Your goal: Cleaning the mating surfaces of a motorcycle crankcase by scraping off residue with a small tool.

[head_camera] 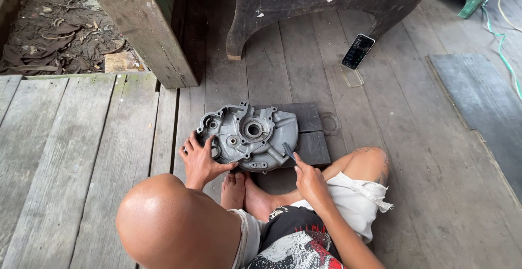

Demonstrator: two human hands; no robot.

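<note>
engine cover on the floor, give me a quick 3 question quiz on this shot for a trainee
1. True or false: the left hand rests on the grey metal engine cover.
2. What does the right hand hold? A) a phone B) a slim dark tool C) a rope
3. What does the cover lie on?

Key
1. True; it grips the cover's left edge.
2. B; the slim dark tool touches the cover's right lower edge.
3. A dark flat board on the plank floor.
</note>
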